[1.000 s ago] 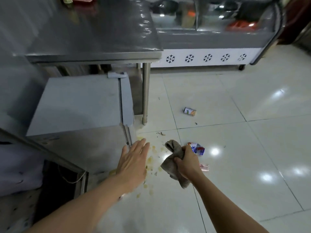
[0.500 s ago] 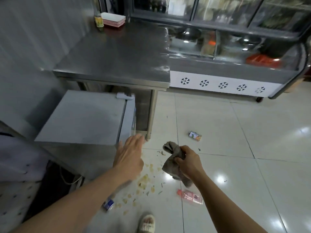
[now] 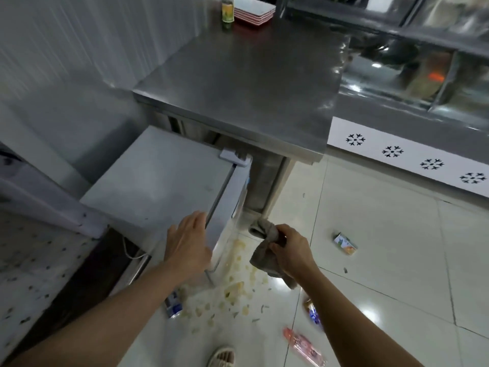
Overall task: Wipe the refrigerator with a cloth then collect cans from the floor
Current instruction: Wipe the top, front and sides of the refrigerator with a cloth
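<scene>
Since the earlier frame our view has lifted and our left hand [image 3: 188, 245] has come to the near top edge of the small refrigerator [image 3: 158, 181], fingers straight and together, lying flat on it. The refrigerator stands under the steel table [image 3: 246, 83], beside the white tiled floor [image 3: 383, 247]. Our right hand [image 3: 289, 250] grips the brown cloth [image 3: 264, 254], bunched, just in front of the refrigerator door. Food scraps [image 3: 238, 282] lie below. Cans are on the floor: a blue can [image 3: 173, 305] near the refrigerator foot, a far can [image 3: 344, 243], another can [image 3: 312, 311] beside our right forearm, and a pink can [image 3: 304, 345].
</scene>
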`<state>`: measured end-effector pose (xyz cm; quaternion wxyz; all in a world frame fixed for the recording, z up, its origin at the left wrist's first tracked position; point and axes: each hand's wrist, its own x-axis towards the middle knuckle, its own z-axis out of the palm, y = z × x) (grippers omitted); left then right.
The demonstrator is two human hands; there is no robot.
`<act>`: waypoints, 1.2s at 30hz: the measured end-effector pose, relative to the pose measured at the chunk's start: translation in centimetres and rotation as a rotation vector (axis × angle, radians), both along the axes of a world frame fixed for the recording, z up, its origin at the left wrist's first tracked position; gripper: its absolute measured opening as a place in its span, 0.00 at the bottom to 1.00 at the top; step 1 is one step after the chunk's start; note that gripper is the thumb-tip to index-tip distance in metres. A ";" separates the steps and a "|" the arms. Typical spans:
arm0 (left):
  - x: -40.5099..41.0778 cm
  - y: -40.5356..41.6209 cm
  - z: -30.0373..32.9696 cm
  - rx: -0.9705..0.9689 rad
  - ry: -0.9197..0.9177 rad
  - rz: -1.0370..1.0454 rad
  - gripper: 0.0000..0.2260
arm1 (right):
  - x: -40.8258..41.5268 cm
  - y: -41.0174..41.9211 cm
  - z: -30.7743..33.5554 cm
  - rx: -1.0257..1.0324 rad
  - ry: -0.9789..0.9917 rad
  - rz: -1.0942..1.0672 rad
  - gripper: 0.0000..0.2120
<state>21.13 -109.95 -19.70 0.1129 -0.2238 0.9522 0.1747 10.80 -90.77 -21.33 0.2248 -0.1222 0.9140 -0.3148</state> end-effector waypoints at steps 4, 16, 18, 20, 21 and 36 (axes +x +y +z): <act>0.2 0.5 -0.5 -0.001 -0.028 0.125 0.28 | -2.7 -1.6 -0.3 -0.078 -0.046 0.080 0.17; 0.9 7.8 -2.4 0.003 0.043 0.510 0.34 | -6.1 0.1 -1.2 -0.044 0.088 0.423 0.12; 0.7 8.4 -2.7 -0.008 0.058 0.536 0.35 | -6.4 -0.1 -1.1 -0.064 0.097 0.423 0.12; 0.7 8.5 -3.1 -0.013 0.071 0.568 0.35 | -6.3 -1.1 -1.0 -0.082 0.111 0.442 0.14; 0.7 8.3 -3.3 -0.012 0.085 0.587 0.35 | -6.1 -1.8 -1.0 -0.101 0.123 0.456 0.14; 2.2 4.9 -8.0 0.111 0.243 0.828 0.34 | 1.2 -10.8 -7.1 -0.223 0.397 1.076 0.20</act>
